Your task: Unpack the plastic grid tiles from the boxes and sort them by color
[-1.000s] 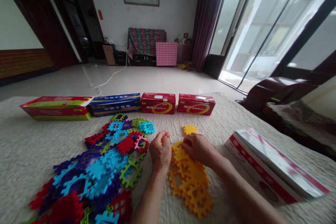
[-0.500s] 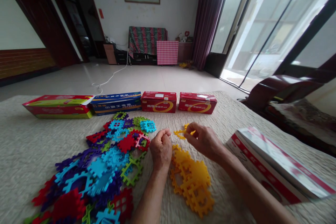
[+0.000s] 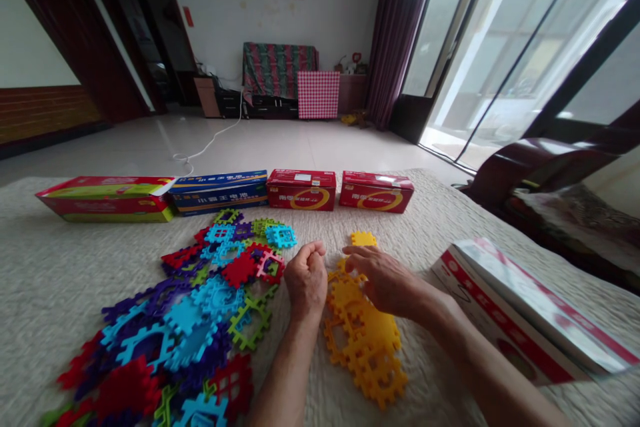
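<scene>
My left hand (image 3: 306,283) is closed in a fist between the mixed heap and the yellow pieces; anything inside it is hidden. My right hand (image 3: 387,280) hovers over the top of the yellow pile (image 3: 377,330), its fingers reaching forward, apart from the thumb. Beneath those fingertips lies a yellow frame piece (image 3: 341,272), partly covered by the hand. Just beyond, a single yellow square piece (image 3: 363,239) rests on the cloth. To the left spreads a heap of interlocking plastic tiles in blue (image 3: 187,313), red (image 3: 131,388), purple and green (image 3: 250,323).
Along the far edge stand a red-green box (image 3: 110,200), a blue box (image 3: 220,193) and two red boxes (image 3: 301,191). A white-red carton (image 3: 525,313) lies on the right. Light textured cloth (image 3: 425,227) covers the surface.
My right hand has drawn a yellow frame piece back toward the yellow pile, and its fingers have loosened. The yellow square behind it is now uncovered. My left fist has stayed in place.
</scene>
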Demonstrator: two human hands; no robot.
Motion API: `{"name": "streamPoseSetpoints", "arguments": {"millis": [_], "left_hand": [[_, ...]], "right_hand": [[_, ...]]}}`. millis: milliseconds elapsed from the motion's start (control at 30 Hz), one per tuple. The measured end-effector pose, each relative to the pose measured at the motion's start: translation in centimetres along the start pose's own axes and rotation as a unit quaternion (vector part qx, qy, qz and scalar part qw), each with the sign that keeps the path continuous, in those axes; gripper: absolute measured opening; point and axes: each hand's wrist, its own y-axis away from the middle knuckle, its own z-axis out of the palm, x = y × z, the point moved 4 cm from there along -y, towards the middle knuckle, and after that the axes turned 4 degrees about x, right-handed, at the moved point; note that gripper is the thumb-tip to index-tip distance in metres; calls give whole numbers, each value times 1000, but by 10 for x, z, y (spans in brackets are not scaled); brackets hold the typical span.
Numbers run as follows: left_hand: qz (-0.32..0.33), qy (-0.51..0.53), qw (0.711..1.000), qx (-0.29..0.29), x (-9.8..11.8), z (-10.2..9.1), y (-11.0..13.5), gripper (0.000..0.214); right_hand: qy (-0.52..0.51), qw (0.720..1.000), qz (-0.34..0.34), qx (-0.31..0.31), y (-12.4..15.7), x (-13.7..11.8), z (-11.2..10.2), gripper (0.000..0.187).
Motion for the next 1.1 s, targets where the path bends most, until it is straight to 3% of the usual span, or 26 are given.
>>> {"name": "streamPoseSetpoints", "arguments": {"millis": [300,567,733,900,1100], "left_hand": [[-5,-4,1000,1,-1,0,0,32],[-25,16,1000,-5,-5,2,1,31],[-35,24,999,-7,-7,3,1,31],[-41,31,999,-3,-5,3,1,30],[-48,48,998,12,-2,0,1,29]], "right_hand": [[-21,999,-8,23,0,3,-3,38],[-35,981,35,187,-4,50,-8,34],[-53,974,34,216,-4,69,7,32],[-66,972,27,223,-5,71,12,31],[-79,968,28,238,-3,52,-4,23]]}}
